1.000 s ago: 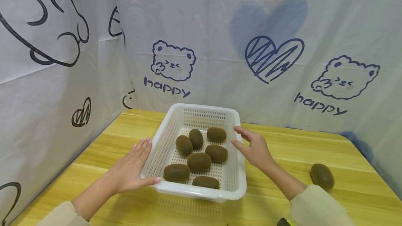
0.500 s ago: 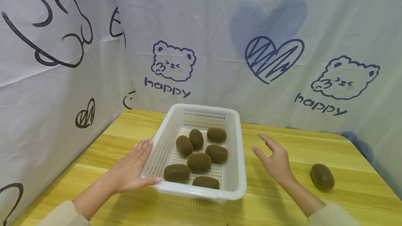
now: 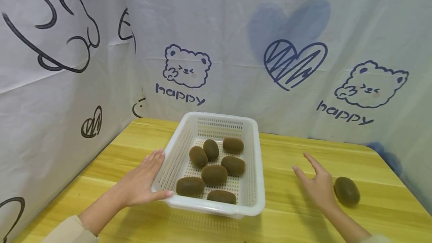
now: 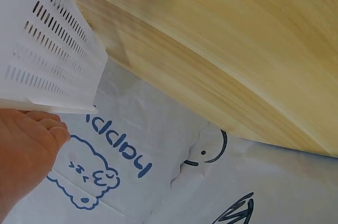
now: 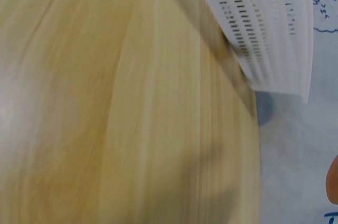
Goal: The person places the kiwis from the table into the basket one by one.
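Observation:
A white perforated plastic basket (image 3: 261,183) stands on the table with several brown kiwis (image 3: 214,175) lying in its bottom. My left hand (image 3: 141,181) rests on the basket's left rim, fingers straight along the side and thumb over the near left corner. In the left wrist view that hand (image 4: 29,152) lies against the rim of the basket (image 4: 58,60). My right hand (image 3: 317,186) is over the table right of the basket, thumb and fingers spread, holding nothing. Just right of it lies a single kiwi (image 3: 347,191). The right wrist view shows only a fingertip (image 5: 332,182).
The wood-grain table (image 3: 280,220) is backed by a pale cloth (image 3: 233,66) printed with bears and hearts. Another cloth wall (image 3: 67,96) runs along the left side. The basket (image 5: 264,28) stands near the table's far edge in the right wrist view.
My right hand has moved from the basket's right rim rightward and nearer, up to the single kiwi. My left hand and the basket stay where they were.

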{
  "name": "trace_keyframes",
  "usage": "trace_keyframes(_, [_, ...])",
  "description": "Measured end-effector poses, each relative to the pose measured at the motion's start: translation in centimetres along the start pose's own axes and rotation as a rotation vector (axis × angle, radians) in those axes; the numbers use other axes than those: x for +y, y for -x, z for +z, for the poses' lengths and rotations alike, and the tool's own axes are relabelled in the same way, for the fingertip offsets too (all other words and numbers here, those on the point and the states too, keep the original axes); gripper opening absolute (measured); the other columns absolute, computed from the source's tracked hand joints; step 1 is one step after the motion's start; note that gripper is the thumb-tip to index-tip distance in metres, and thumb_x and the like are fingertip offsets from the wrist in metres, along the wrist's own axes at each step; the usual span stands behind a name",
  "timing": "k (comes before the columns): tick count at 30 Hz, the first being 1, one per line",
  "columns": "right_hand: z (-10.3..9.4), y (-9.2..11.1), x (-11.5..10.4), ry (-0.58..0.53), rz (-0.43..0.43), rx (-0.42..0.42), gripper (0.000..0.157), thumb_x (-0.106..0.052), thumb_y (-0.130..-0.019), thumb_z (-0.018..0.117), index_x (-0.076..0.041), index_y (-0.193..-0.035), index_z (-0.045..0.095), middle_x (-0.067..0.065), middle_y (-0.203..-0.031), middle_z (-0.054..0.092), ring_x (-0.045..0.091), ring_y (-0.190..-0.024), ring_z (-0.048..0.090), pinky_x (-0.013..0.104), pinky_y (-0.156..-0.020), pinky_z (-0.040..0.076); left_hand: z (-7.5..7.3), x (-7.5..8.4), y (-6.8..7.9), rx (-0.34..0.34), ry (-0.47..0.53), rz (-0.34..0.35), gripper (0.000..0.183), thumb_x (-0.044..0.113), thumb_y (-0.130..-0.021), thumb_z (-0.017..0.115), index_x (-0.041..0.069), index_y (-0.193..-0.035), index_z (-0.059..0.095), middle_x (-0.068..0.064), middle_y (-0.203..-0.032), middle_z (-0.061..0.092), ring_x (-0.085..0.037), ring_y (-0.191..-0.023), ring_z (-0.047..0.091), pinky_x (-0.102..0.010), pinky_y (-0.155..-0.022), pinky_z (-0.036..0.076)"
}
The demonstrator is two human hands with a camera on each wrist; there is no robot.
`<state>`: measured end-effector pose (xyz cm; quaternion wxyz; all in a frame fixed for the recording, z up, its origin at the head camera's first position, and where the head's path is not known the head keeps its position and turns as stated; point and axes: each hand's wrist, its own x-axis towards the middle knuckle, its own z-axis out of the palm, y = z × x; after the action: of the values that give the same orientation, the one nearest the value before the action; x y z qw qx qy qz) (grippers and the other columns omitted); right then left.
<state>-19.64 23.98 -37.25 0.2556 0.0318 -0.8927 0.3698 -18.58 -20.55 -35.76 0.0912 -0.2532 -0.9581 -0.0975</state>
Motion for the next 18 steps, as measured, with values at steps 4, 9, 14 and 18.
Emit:
trace_keyframes(4, [-0.6,0.2,0.7,0.086,0.074,-0.005,0.059,-0.027,-0.088,0.062,0.0,-0.137,0.042,0.028,-0.135,0.045,0.007,-0.033,0.018,0.035,-0.065,0.048,-0.1,0.0,0.0,-0.005,0.009,-0.001,0.1,0.06,-0.08,0.056,-0.013,-0.141,0.023,-0.028,-0.149,0.021,-0.043,-0.138,0.02,-0.05,-0.113,0.024])
trace_keyframes(9, [-1.3,0.5,1.9,0.1,0.146,-0.017,0.065,-0.031,-0.088,0.062,-0.001,-0.14,0.037,0.028,-0.14,0.04,0.041,-0.098,0.06,0.054,-0.088,0.048,-0.1,0.0,0.0,-0.013,0.013,-0.008,0.1,0.06,-0.08,0.056,-0.013,-0.141,0.023,-0.028,-0.149,0.021,-0.043,-0.139,0.02,-0.05,-0.113,0.024])
trace_keyframes(14, [-2.1,0.8,3.2,0.123,0.164,-0.025,0.069,-0.032,-0.088,0.062,0.001,-0.141,0.034,0.03,-0.14,0.038,0.053,-0.117,0.043,0.066,-0.096,0.035,-0.1,0.0,0.0,-0.016,0.012,-0.003,0.101,0.06,-0.08,0.056,-0.013,-0.141,0.023,-0.028,-0.149,0.02,-0.043,-0.139,0.02,-0.049,-0.113,0.024])
trace_keyframes(18, [-2.5,0.9,4.2,0.173,0.161,-0.019,0.07,-0.036,-0.088,0.061,0.004,-0.139,0.035,0.032,-0.112,0.059,0.039,-0.073,0.06,0.046,-0.069,0.053,-0.1,0.0,0.0,-0.016,0.013,0.003,0.1,0.06,-0.08,0.055,-0.013,-0.141,0.022,-0.028,-0.149,0.02,-0.042,-0.139,0.02,-0.049,-0.113,0.024])
